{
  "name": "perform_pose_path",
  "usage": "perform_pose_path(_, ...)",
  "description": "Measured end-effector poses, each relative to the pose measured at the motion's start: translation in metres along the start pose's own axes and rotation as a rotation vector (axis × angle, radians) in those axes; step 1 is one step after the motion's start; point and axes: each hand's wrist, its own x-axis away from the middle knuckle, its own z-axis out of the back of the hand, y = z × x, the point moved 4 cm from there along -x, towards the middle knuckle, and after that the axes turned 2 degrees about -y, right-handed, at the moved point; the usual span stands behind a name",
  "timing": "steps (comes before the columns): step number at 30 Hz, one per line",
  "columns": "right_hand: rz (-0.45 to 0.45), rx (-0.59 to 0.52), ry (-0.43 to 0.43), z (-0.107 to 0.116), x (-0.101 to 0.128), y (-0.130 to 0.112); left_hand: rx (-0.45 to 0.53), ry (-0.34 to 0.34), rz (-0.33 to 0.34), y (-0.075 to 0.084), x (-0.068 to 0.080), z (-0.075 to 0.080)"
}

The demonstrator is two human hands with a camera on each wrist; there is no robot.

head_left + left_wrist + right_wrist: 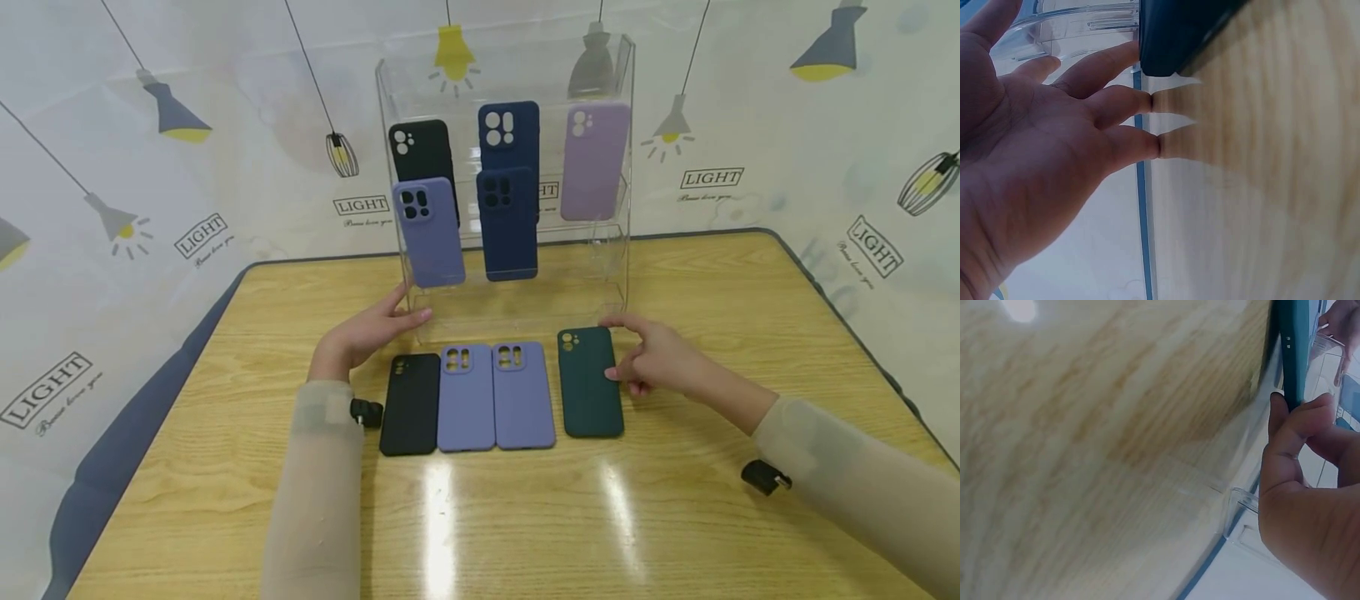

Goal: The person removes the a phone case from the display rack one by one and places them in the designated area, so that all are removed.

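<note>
- Right hand pinches the edge of the dark green phone case, lying flat on the wooden table.
- Left hand, fingers straight, touches the clear acrylic display rack base.

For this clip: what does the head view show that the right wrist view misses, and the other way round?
Only the head view shows the left hand at the clear display stand, the cases standing in it, and the black case and two lavender cases lying on the table. Only the right wrist view shows the side buttons on the dark green case. Both show the right hand with fingers on that case's edge.
</note>
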Motion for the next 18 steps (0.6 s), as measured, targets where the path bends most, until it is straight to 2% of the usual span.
perform_pose_path(18,-0.068,-0.026,-0.057,-0.013,-0.009,0.008,0.006,-0.001,-0.007,0.0,0.0,0.0)
